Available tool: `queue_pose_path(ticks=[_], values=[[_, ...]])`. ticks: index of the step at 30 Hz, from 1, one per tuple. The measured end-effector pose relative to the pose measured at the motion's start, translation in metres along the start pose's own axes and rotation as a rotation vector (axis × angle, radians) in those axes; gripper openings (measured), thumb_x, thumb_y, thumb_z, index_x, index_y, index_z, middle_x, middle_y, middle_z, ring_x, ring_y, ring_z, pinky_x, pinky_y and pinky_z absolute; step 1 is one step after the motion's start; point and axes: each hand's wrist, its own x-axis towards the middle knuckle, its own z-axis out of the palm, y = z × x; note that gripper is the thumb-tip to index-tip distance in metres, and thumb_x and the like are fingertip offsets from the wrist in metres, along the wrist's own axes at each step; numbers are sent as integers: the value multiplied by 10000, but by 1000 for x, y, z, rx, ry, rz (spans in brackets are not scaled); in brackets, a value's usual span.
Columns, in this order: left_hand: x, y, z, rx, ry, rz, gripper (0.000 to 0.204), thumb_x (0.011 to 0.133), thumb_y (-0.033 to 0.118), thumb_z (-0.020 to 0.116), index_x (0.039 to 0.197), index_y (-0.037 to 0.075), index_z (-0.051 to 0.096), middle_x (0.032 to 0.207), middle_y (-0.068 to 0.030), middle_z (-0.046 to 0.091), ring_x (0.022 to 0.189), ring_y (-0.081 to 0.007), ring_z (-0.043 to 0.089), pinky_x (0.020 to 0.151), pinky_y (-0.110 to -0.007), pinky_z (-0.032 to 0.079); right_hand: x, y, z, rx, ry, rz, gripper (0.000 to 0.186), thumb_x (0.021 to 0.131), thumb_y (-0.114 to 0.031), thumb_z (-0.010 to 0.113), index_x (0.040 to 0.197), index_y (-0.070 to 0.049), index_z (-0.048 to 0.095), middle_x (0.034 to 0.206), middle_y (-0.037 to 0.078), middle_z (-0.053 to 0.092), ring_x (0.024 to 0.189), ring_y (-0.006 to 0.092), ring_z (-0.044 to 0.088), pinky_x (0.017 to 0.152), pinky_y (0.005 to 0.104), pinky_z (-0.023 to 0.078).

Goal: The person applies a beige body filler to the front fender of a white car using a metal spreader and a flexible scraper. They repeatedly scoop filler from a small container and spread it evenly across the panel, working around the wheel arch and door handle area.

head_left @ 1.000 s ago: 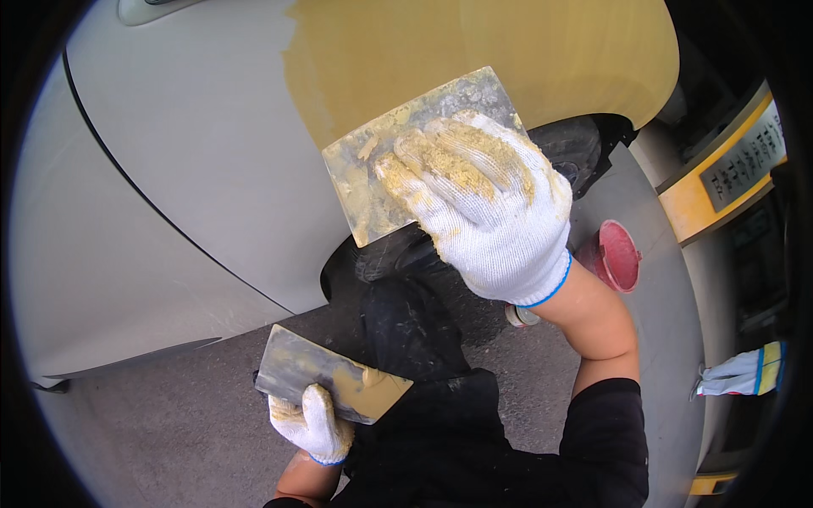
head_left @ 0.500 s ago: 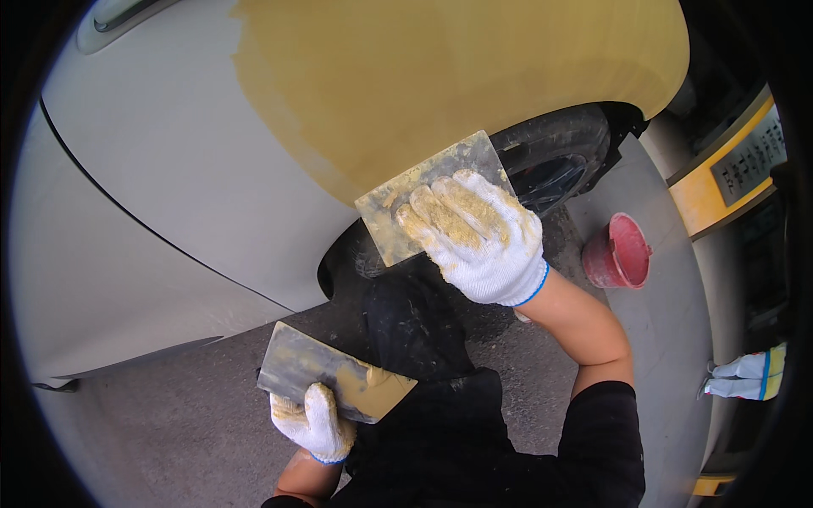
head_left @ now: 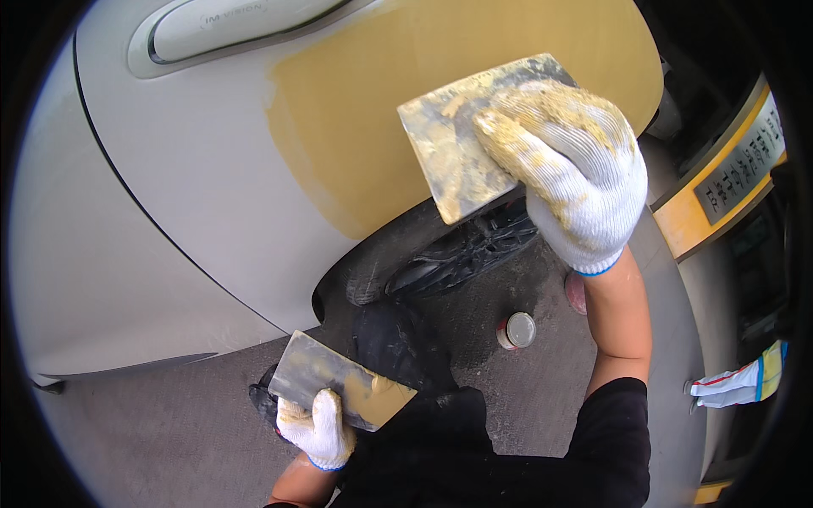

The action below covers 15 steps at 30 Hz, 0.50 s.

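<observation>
In a white knit glove smeared with tan putty, my right hand (head_left: 589, 173) is closed on a flat rectangular putty spreader (head_left: 453, 148). The spreader overlaps the tan-coated panel (head_left: 326, 144) of a light grey car, above the wheel arch; I cannot tell whether its far edge touches. Lower down, my gloved left hand (head_left: 318, 432) grips a second flat putty spreader (head_left: 318, 368), thumb on its face. A thick patch of tan putty (head_left: 385, 400) lies on that one's right end. It is held apart from the car.
A car wheel (head_left: 474, 250) sits below the panel. On the ground stand a small lidded can (head_left: 516, 330) and a red bucket (head_left: 576, 292), partly behind my right arm. A door handle (head_left: 229, 25) is at upper left. At the far right is another person's leg (head_left: 728, 386).
My right hand has risen up and to the right with its spreader, away from the arch's lower edge. The view has shifted, bringing the can and more door handle into sight. My left hand stays nearly still.
</observation>
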Motion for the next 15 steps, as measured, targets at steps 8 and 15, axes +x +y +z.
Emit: queue_pose_path(ticks=[8,15], values=[[-2,0,4,-45,23,6,437,1015,164,704,1368,-28,533,1173,-143,693,1009,-225,715,903,-381,598,54,21,25,29,162,-124,445,687,24,783,1082,-170,849,1029,60,807,960,295,777,895,407,612],[-4,3,2,20,28,-5,438,1017,158,693,1374,-35,528,1176,-143,693,1022,-221,709,916,-384,590,69,19,30,139,223,-120,391,826,32,721,1175,-117,816,1043,90,793,955,278,765,875,378,608]])
